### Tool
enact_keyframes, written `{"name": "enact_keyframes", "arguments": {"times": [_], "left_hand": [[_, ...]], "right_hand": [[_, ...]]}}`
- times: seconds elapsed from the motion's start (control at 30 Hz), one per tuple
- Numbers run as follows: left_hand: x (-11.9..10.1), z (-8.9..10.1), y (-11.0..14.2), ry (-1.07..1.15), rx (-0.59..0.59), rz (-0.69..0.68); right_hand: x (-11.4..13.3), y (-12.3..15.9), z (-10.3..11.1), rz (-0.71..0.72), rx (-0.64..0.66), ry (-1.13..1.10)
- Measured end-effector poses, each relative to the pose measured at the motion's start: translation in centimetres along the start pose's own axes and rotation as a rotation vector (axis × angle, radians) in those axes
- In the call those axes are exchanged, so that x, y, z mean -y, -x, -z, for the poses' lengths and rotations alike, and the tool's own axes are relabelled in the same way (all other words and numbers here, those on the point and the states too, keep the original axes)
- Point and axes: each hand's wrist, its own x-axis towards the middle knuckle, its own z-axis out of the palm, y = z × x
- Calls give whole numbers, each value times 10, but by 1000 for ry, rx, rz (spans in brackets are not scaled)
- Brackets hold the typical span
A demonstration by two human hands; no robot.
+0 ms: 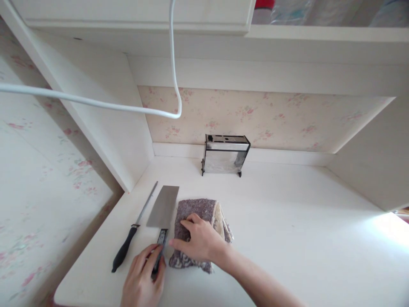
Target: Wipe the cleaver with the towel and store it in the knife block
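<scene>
A cleaver lies on the counter, its broad blade pointing away from me and its dark handle towards me. My left hand is closed around that handle. To the right of the blade is a folded grey-purple cloth with a cream underside and a patterned near edge. My right hand lies on top of the cloth, thumb apart from the bent fingers. Left of the cleaver, a sharpening steel with a black handle lies at a slant; neither hand touches it.
A slim knife block with metal and clear sides stands against the back wall. The white counter stretches to the right. A white cable hangs across the upper left, in front of the cabinet.
</scene>
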Motion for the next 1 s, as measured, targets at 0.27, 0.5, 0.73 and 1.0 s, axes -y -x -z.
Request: {"name": "enact_keyframes", "arguments": {"times": [0.27,0.5,0.73,1.0], "left_hand": [[-6,8,-5,-49,-32,-25],[-65,8,-42,12,132,-487],[-80,-3,-60,30,301,-482],[-91,-2,-72,46,155,-323]], "right_hand": [[-28,15,9,27,-276,131],[-71,33,-10,-354,-335,-358],[-74,48,-7,-395,-294,-609],[-59,51,-22,-340,-257,-701]]}}
